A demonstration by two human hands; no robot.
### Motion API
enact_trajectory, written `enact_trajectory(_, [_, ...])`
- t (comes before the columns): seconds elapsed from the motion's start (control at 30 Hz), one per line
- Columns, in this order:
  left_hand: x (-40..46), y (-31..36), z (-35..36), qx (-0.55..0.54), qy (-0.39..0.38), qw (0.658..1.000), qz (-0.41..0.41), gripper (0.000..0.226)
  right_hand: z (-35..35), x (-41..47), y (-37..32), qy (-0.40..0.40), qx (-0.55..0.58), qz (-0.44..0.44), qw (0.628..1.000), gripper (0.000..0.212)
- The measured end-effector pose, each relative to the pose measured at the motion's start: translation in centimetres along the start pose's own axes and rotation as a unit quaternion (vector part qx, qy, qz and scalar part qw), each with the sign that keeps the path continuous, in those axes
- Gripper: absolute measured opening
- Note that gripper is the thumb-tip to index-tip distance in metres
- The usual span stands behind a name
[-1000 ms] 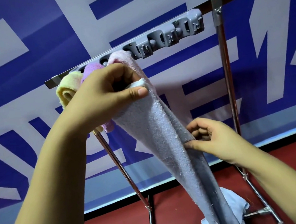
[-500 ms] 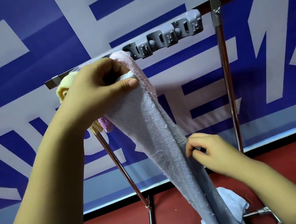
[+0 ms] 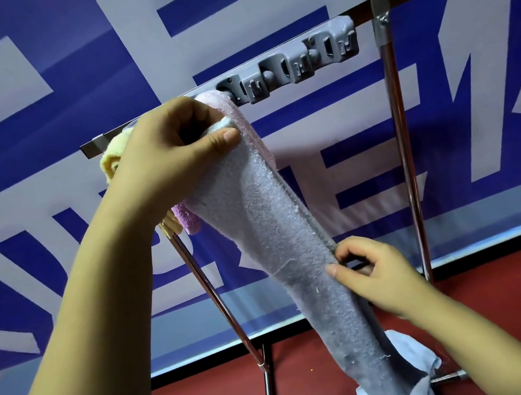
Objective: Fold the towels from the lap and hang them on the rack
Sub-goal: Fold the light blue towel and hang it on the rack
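Forearms reach up from the bottom corners toward a folded grey-blue towel [image 3: 276, 228] that runs as a long band from upper left down to the lower right edge of the view. Lower on that band, the right hand [image 3: 382, 277] pinches the towel's right edge between thumb and curled fingers, at about mid-length. Higher up, the left hand [image 3: 167, 156] grips the towel's top end, thumb pressed flat across the front and fingers curled behind, right at the top bar of the rack [image 3: 406, 158]. Just behind that hand, a pink towel [image 3: 235, 114] is draped over the bar, touching the grey-blue one along its right side. A purple towel [image 3: 187, 220] and a yellow towel [image 3: 111, 157] hang to the left, mostly hidden by the hand. A grey clip strip [image 3: 300, 59] sits along the bar further right. Farthest back, a blue-and-white banner [image 3: 40, 93] covers the wall above a red floor [image 3: 510, 270].
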State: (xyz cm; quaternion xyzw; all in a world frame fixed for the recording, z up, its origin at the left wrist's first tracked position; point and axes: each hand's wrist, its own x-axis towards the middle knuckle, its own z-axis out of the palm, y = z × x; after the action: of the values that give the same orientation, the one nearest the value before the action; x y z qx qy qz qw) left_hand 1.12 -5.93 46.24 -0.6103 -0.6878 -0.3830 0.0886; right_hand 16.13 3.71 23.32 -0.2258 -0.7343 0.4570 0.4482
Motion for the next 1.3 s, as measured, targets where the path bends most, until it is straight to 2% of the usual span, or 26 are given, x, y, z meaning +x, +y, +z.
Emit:
enact_trajectory(0.17, [-0.1, -0.6, -0.2, 0.009, 0.024, 1.000, 0.002, 0.034, -0.4, 0.2, 0.2, -0.010, 0.094, 0.033, 0.995, 0.026])
enact_trajectory(0.33, [0.0, -1.0, -0.1, 0.008, 0.017, 1.000, 0.012, 0.030, 0.0, 0.0, 0.5, 0.044, 0.070, 0.029, 0.996, 0.023])
enact_trajectory(0.43, [0.1, -1.2, -0.1, 0.007, 0.019, 1.000, 0.011, 0.029, -0.2, -0.1, 0.4, 0.060, 0.013, -0.036, 0.997, 0.020])
enact_trajectory(0.5, [0.2, -1.3, -0.2, 0.005, 0.027, 1.000, 0.011, 0.027, -0.2, -0.3, 0.1, 0.027, -0.035, -0.099, 0.994, 0.014])
enact_trajectory(0.53, [0.2, -1.3, -0.2, 0.003, 0.028, 1.000, 0.011, 0.026, -0.1, -0.3, 0.1, 0.002, -0.050, -0.109, 0.993, 0.020])
enact_trajectory(0.63, [0.2, -1.2, 0.0, 0.005, 0.025, 0.999, 0.021, 0.018, 0.0, -0.3, 0.2, -0.079, -0.076, -0.084, 0.990, 0.036])
enact_trajectory(0.77, [0.2, -1.4, 0.4, 0.007, 0.035, 0.999, 0.024, 0.017, 0.1, -0.1, -0.2, -0.162, -0.129, -0.032, 0.978, 0.039])
enact_trajectory(0.97, [0.6, -2.6, 1.4, 0.010, 0.039, 0.999, 0.011, 0.017, -0.5, -0.6, -1.7, -0.172, 0.046, 0.055, 0.983, 0.038])
enact_trajectory(1.17, [0.3, -4.7, 4.5, 0.050, -0.006, 0.999, -0.014, 0.023, -1.8, -0.5, -4.1, -0.204, 0.207, 0.102, 0.952, 0.030])
enact_trajectory(1.3, [-0.7, -6.6, 7.4, 0.055, -0.062, 0.995, -0.058, 0.019, -2.4, -0.4, -5.8, -0.186, 0.289, 0.103, 0.934, 0.026])
